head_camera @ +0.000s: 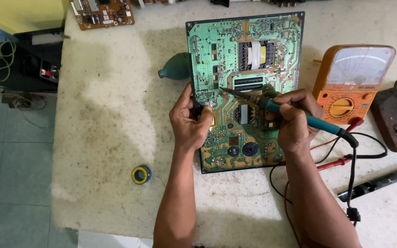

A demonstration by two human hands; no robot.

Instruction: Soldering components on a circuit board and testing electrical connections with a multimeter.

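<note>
Worn stone table (pixel 111 92); green circuit board (pixel 272 50) lies flat mid-table toward the far edge, solder side up for access. Left hand (pixel 189 121) pinches the board's left edge, fingers closed, steadying it. Right hand (pixel 297 117) wraps a teal soldering iron (pixel 295 115) pen-style, tip on the board's middle. Orange multimeter (pixel 352 80) beside the board's right edge; solder spool (pixel 141 174) near the table's front.

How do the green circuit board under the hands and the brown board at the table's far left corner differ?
The green circuit board is large and lies fully in view; the brown board looks smaller and is cut off by the frame edge. The left hand grips the green one while the right hand holds a soldering iron over it; nothing touches the brown one. Both lie flat on the table.
</note>
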